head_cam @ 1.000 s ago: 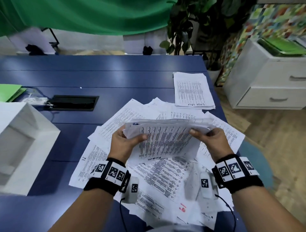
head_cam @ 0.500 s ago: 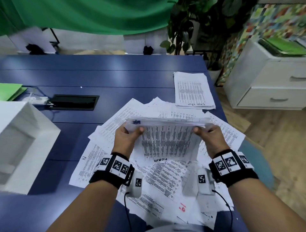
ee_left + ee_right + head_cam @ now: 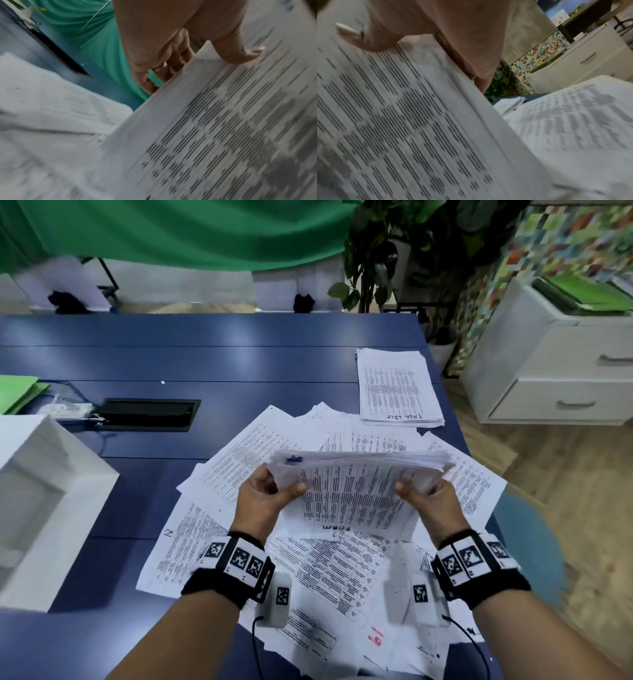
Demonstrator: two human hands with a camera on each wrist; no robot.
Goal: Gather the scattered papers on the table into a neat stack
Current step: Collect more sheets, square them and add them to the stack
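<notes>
I hold a bundle of printed sheets (image 3: 356, 491) upright above the blue table (image 3: 212, 361), its lower edge near the loose papers. My left hand (image 3: 263, 498) grips the bundle's left side, thumb on the near face, fingers behind. My right hand (image 3: 431, 501) grips the right side the same way. The left wrist view shows the thumb (image 3: 238, 54) pressed on the bundle (image 3: 214, 128); the right wrist view shows the right thumb (image 3: 373, 40) on the bundle (image 3: 393, 115). Scattered papers (image 3: 329, 570) lie spread under and around my hands. A neat stack (image 3: 394, 388) lies at the far right of the table.
A white box (image 3: 44, 498) stands on the table's left. A black cable hatch (image 3: 150, 415) is set into the tabletop, with green folders (image 3: 17, 392) beyond it. A white drawer cabinet (image 3: 555, 371) and a potted plant (image 3: 394, 251) stand right of the table.
Both hands have moved forward and slightly up with the bundle, and the sheets stand more upright, their top edges drawn closer together. The papers on the table have not moved.
</notes>
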